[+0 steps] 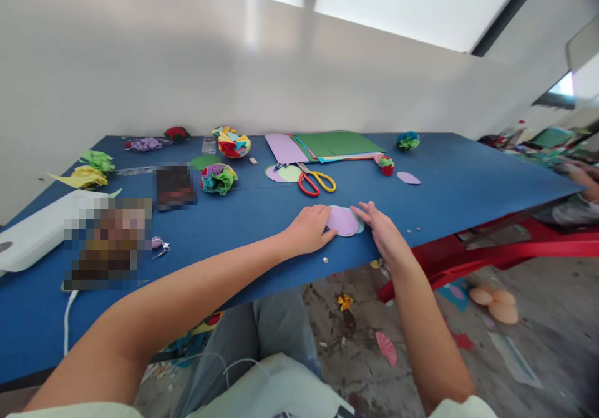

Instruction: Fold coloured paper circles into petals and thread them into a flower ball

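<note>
A small stack of paper circles (343,221) lies near the table's front edge, a lilac one on top and pale green or teal ones peeking out at the right. My left hand (309,229) grips the stack's left edge, its thumb toward me and its fingers on the far side. At the stack's right edge is my right hand (381,231), fingers stretched out; whether they touch the paper I cannot tell. Beyond the stack lie scissors (317,183) with one red and one yellow handle, beside more paper circles (290,173).
Coloured paper sheets (346,145) are piled by the wall. Crumpled paper flowers (219,179) stand at the back left. A lilac paper oval (409,178) lies to the right. A white device (51,228) and a blurred phone-like item (110,243) occupy the left. A red stool (515,243) is at the right.
</note>
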Tool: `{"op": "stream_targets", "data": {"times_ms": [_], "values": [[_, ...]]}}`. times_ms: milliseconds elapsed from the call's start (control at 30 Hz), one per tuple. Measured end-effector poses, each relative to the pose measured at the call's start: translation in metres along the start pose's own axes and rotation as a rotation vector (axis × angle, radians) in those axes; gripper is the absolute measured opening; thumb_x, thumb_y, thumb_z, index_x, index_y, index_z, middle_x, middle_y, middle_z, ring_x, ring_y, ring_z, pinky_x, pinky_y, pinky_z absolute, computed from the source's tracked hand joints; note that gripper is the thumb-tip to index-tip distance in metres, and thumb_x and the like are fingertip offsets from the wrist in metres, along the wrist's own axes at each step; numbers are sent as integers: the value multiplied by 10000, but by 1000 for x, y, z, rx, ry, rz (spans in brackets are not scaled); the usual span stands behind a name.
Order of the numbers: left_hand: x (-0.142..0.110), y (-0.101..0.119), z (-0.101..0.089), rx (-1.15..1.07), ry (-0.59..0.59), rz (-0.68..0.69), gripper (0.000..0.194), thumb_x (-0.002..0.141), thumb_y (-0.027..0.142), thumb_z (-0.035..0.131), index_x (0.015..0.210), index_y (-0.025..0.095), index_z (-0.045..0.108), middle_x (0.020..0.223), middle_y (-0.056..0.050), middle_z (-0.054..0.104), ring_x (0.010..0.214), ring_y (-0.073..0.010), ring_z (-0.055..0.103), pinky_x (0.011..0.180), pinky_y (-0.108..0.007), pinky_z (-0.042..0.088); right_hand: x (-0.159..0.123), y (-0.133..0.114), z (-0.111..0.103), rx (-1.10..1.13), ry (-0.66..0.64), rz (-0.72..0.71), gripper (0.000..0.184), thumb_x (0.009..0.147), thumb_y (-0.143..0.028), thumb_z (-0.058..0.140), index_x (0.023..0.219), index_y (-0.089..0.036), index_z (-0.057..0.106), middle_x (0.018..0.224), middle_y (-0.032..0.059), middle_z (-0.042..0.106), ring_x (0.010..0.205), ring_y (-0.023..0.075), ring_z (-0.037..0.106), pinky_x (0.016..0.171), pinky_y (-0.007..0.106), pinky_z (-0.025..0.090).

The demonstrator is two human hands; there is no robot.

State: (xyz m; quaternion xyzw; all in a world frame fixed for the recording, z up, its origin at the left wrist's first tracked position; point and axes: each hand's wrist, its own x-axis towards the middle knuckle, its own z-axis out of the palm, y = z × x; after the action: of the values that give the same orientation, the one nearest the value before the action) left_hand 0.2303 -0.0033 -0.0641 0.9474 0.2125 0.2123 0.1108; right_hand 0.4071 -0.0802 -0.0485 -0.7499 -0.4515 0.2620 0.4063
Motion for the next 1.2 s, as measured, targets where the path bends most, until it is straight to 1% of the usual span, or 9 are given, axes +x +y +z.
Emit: {"op": "stream_targets", "data": {"times_ms": [133,233,367,500,600,700,767,1000,1200], "values": [[-1,0,-1,4,-4,4,485,843,390,443,1213,78,404,1244,-171,495,1181,-248,440,993,-381,347,13,-13,-14,187,-109,102,538,882,-431,177,1312,-137,310,1324,169,434,1191,209,470,871,364,473],[-1,0,-2,9,-6,5,471,848,392,430,1205,85,408,1241,-174,497,1179,-254,442,981,-391,357,24,-20,-30,245,-202,174,495,863,-414,239,1224,-118,403,1242,202,498,1122,245,527,785,406,504],[-1,0,-1,16,3,10,460,846,391,432,1196,93,413,1231,-175,501,1168,-264,450,967,-402,367,34,-25,-42,199,-274,239,443,838,-454,325,1109,-141,484,1202,187,535,1055,244,567,736,379,515],[-2,0,-1,25,15,22,440,849,380,429,1184,95,421,1219,-174,506,1155,-270,458,958,-402,371,39,-27,-37,41,-245,252,456,788,-499,453,1117,-188,499,1199,129,554,1048,237,551,715,332,502],[-2,0,-1,29,15,28,429,854,379,421,1176,95,425,1213,-172,508,1153,-269,457,954,-403,369,41,-28,-28,-92,-220,237,575,707,-539,566,1169,-206,493,1219,105,541,1059,249,520,716,309,474],[-2,0,-1,30,11,29,440,855,385,418,1180,88,421,1209,-171,507,1151,-267,452,961,-402,359,41,-31,-21,-177,-236,222,672,675,-580,581,1224,-210,468,1170,100,569,1005,236,536,687,285,452],[-2,0,-1,29,10,28,440,856,385,416,1181,89,420,1208,-167,506,1150,-265,451,963,-400,356,42,-33,-19,-209,-258,209,670,674,-596,570,1216,-212,481,1110,89,601,957,220,552,652,265,437],[-2,2,-2,14,12,39,411,848,369,432,1144,83,447,1194,-172,513,1136,-275,458,952,-401,363,47,-31,-17,-261,-307,154,513,688,-600,549,971,-177,607,878,66,643,725,153,554,525,219,364],[-2,2,-2,-25,15,39,379,838,353,455,1110,88,468,1177,-163,519,1117,-270,470,951,-402,364,45,-29,-11,-282,-327,125,411,699,-554,557,700,-145,594,587,-2,524,530,94,415,468,225,278]]}}
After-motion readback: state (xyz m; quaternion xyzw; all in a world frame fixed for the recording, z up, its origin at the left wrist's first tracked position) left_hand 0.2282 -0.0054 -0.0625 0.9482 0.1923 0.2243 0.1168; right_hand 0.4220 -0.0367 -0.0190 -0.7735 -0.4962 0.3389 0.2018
